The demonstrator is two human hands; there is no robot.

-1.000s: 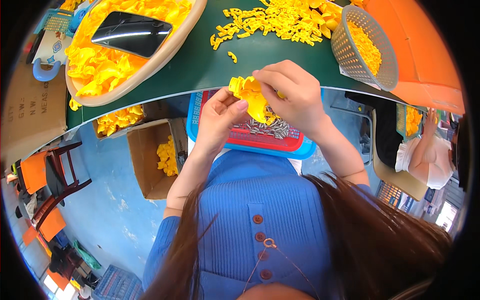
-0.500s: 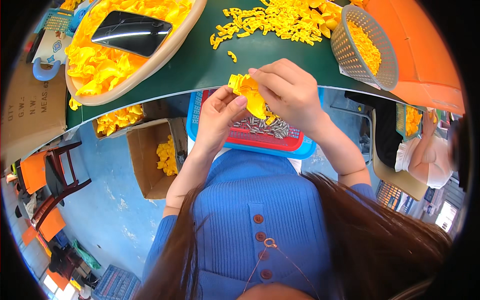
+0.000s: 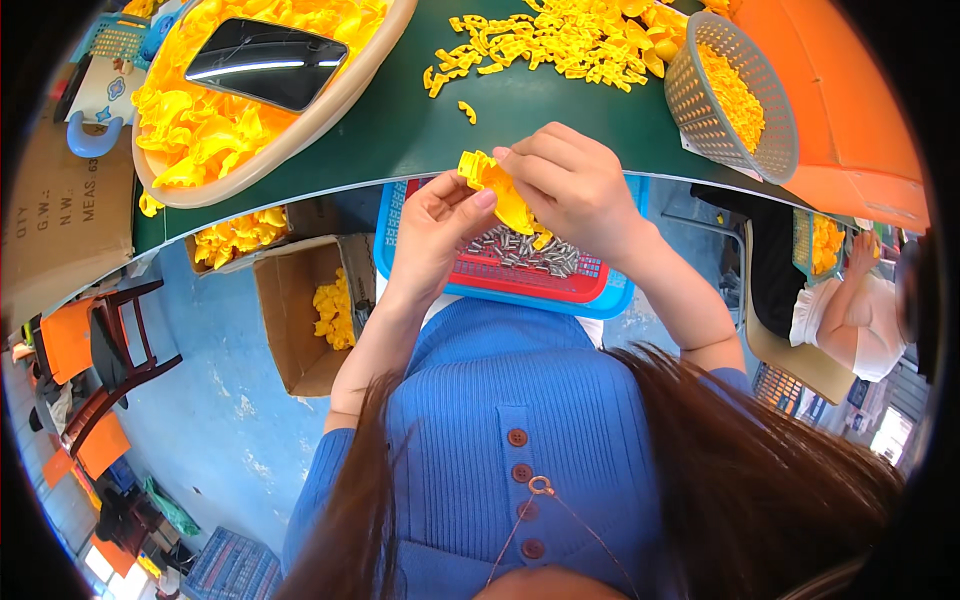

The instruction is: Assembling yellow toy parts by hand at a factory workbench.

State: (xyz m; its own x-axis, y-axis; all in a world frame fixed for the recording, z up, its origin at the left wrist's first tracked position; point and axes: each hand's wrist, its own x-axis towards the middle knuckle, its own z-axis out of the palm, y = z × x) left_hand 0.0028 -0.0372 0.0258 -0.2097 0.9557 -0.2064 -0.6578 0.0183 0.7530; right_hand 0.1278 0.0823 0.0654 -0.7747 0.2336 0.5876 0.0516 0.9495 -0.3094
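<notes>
My left hand [image 3: 438,232] pinches a curved yellow plastic part [image 3: 512,207] between thumb and fingers, with its notched end upward. My right hand [image 3: 578,188] is closed at the part's upper right side, thumb and fingertips against it. Whether a smaller piece sits in those right fingertips, I cannot tell. Below both hands, a red basket [image 3: 588,275] holds many small silver metal pins [image 3: 530,252]. This basket rests in a larger blue basket [image 3: 618,292] over my lap.
On the green table [image 3: 420,130] lies a pile of small yellow pieces [image 3: 560,45]. A grey basket [image 3: 778,125] of yellow bits stands right; a beige tub [image 3: 345,115] of yellow parts, with a phone [image 3: 265,62] on top, stands left. A cardboard box [image 3: 290,330] is below. Another person [image 3: 850,310] sits right.
Both hands stay at the yellow part, nearly in place. My right fingers have shifted slightly along its upper edge. The view has moved a little.
</notes>
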